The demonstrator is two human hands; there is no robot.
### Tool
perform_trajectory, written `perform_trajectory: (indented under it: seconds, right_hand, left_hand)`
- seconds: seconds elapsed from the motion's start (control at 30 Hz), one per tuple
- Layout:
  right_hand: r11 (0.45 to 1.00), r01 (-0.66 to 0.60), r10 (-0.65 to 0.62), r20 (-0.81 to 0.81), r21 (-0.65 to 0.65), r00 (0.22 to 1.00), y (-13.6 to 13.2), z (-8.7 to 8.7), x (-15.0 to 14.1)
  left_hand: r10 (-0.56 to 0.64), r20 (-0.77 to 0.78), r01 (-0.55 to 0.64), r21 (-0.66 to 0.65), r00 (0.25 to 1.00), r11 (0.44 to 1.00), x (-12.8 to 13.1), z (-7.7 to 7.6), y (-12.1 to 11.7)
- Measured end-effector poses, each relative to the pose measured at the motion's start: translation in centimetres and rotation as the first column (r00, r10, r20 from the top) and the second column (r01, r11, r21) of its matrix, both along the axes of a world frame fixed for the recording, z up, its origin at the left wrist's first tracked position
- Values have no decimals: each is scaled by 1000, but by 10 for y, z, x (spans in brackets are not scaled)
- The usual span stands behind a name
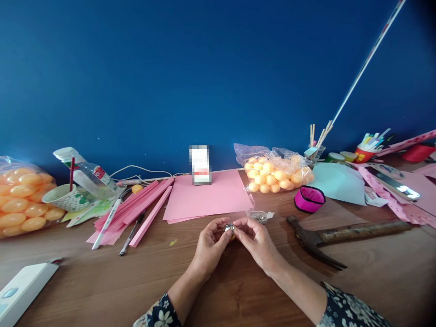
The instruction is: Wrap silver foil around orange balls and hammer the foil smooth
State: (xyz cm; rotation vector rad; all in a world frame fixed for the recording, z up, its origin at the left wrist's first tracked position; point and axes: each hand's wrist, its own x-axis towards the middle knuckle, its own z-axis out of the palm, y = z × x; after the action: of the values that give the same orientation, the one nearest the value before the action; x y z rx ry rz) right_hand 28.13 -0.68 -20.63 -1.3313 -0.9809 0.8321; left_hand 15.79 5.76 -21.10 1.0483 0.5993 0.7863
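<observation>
Head: two hands, one shiny object

soft light; glare on the right-hand phone; edges stretched, right corners dark

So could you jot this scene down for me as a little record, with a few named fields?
Left hand: fingertips on a small shiny object
Right hand: fingertips on the same object
Beyond the hands: pink sheets, a small clear packet
To the right: hammer lying down, magenta band, clear bag of orange balls
To the left: pink strips, white pen, white box
Surface: brown table
Background: blue wall
Unclear: exactly what the shiny object is
</observation>
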Motion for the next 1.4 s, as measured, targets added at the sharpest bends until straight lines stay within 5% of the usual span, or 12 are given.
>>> perform_trajectory:
  seconds: [0.77, 1.13, 1.4]
  right_hand:
    - [998, -18, 9, 160, 55, 987, -4, 5, -3]
    - [994, -22, -10, 289, 108, 957, -6, 7, -10]
    - [998, 0, -19, 306, 61, 952, -6, 7, -7]
  left_hand:
    - [-62, -9, 62, -30, 998, 998, -2, 8, 0]
    - [-53, -87, 62, 112, 995, 992, -2, 8, 1]
    - [-147, -38, 148, 35, 988, 988, -4, 7, 2]
